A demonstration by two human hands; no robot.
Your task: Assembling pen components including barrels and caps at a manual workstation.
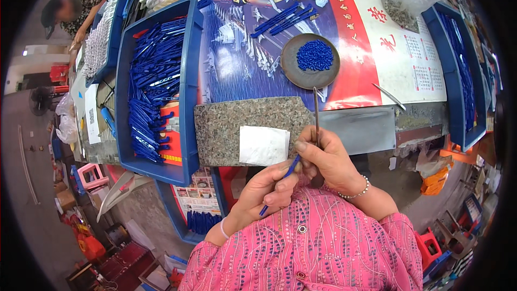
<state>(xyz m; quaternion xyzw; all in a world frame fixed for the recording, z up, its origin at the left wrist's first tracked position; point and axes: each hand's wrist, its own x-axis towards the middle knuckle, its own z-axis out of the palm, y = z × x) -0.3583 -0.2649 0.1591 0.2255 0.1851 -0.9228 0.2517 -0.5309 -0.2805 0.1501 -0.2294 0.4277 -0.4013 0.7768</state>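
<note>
Low in front of my chest, my left hand closes its fingers around a slim blue plastic stick, held at a slant. One end of the stick pokes out below the fingers; its upper end reaches my right hand. That hand pinches a slim dark metal tool, probably tweezers, which stands up from the fingers toward a round dish. Small blue pieces are heaped in the dish. My fingers hide the tool's lower end.
A folded white paper lies on a granite slab. Blue trays of blue sticks flank the poster-covered table. More blue sticks lie behind the dish. A thin metal tool rests at right. Another person is at far left.
</note>
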